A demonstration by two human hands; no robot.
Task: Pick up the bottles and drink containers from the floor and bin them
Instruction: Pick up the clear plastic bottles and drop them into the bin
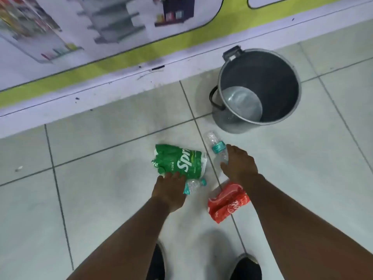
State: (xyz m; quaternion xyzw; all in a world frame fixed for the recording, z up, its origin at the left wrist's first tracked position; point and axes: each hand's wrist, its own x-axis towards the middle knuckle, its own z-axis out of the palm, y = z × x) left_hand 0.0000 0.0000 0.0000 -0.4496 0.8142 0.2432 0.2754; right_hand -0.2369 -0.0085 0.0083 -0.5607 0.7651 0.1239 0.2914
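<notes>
Pickup step, bin (290, 63) empty. My right hand (239, 164) curls on the clear bottle (217, 147), grip seemingly closing. Left hand (171, 185) spread against the green bottle (181, 160). Next: lift, drop in bin.

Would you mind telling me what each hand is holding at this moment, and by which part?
The right hand closes on the clear water bottle at its lower body. The left hand touches the crushed green Sprite bottle at its near edge; a firm grip cannot be told.
</notes>
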